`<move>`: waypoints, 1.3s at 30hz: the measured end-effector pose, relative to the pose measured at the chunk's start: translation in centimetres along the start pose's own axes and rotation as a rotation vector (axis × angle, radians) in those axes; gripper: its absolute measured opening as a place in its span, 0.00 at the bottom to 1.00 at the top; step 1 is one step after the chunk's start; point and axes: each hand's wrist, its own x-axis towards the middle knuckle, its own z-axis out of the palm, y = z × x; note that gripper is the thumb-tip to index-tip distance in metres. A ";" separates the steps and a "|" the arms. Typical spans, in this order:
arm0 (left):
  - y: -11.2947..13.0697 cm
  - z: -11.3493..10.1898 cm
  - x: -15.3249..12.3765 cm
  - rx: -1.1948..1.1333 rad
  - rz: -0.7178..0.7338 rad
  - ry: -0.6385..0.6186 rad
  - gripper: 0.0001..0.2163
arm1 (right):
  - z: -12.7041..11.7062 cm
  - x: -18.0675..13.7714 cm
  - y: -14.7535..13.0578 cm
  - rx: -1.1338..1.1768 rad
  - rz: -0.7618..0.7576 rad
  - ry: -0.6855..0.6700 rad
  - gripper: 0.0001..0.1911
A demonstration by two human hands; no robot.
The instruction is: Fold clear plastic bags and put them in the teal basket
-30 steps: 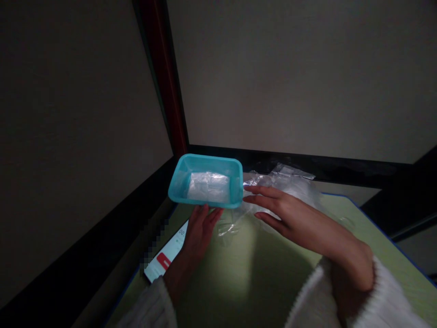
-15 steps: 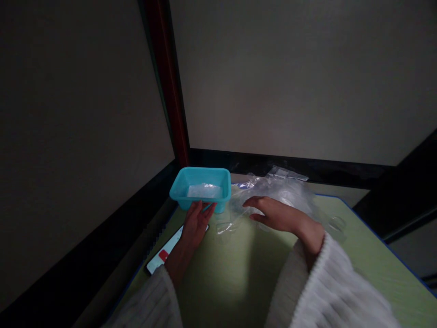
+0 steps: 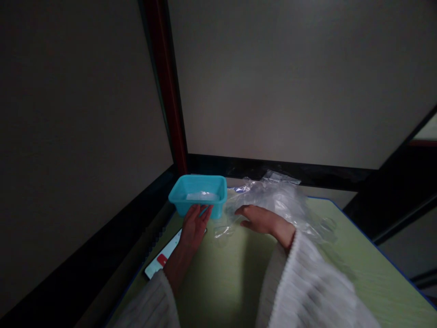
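Note:
A turquoise plastic basin (image 3: 220,207) stands at the far left of the table, with clear plastic film (image 3: 204,196) lying inside it. My left hand (image 3: 195,225) is at the basin's near wall, fingers apart and pointing up; whether they touch it I cannot tell. To the right, a heap of crumpled clear plastic bags (image 3: 280,196) spreads along the table's back edge. My right hand (image 3: 259,219) hovers just in front of this heap, open, thumb and fingers apart, with nothing seen between them.
A phone (image 3: 167,253) with a lit screen lies under my left forearm, partly covered. The green table (image 3: 218,282) has a blue edge. Dark-trimmed walls meet at a red corner post (image 3: 167,91) behind the basin.
My right hand has shifted slightly left and down in the picture. My left hand stays by the basin. The camera view has moved a little.

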 end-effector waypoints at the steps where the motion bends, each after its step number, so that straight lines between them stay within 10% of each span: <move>1: 0.0 0.0 0.0 0.009 0.011 -0.001 0.11 | 0.1 0.1 -0.2 -0.019 0.012 -0.012 0.14; 15: -6.1 -1.7 -3.1 0.646 0.235 -0.263 0.08 | 4.8 -1.9 -2.8 -0.202 0.146 0.153 0.09; 39: -7.0 -3.1 -5.2 1.301 0.623 -0.681 0.08 | 9.3 -8.4 4.6 -0.192 0.440 0.639 0.15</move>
